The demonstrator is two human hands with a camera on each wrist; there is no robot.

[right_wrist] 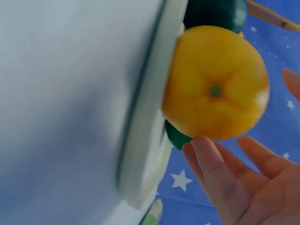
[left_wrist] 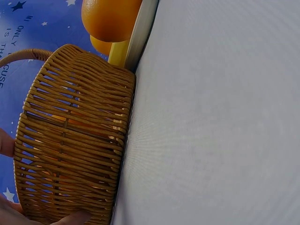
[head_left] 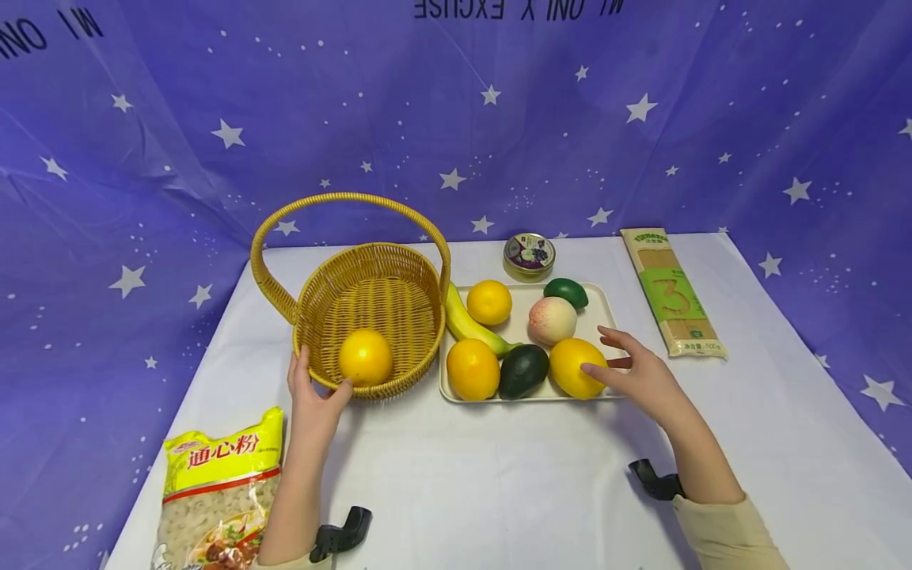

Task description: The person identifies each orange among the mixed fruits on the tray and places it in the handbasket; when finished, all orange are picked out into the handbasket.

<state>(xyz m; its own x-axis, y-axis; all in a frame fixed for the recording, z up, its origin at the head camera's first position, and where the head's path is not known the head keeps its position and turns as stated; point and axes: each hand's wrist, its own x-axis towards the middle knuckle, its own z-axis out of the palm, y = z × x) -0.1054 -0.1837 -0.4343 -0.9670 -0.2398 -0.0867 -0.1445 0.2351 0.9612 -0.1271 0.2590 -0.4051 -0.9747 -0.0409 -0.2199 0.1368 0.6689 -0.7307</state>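
My left hand (head_left: 317,404) grips the near-left rim of a wicker basket (head_left: 370,261), its thumb at the rim by an orange (head_left: 366,358) inside. In the left wrist view, fingers lie against the basket's woven side (left_wrist: 70,136). My right hand (head_left: 644,380) is at the right end of a cream tray (head_left: 527,399), fingers spread around the right side of a yellow-orange fruit (head_left: 577,368). A fingertip is at this fruit's (right_wrist: 215,84) edge in the right wrist view; whether it touches cannot be told.
Also on the tray are another yellow-orange fruit (head_left: 473,370), an avocado (head_left: 524,371), a banana (head_left: 470,326), an orange (head_left: 489,302), a peach (head_left: 552,321) and a green fruit (head_left: 566,293). Around it stand a round tin (head_left: 529,256), a noodle pack (head_left: 673,293) and a pasta bag (head_left: 221,491).
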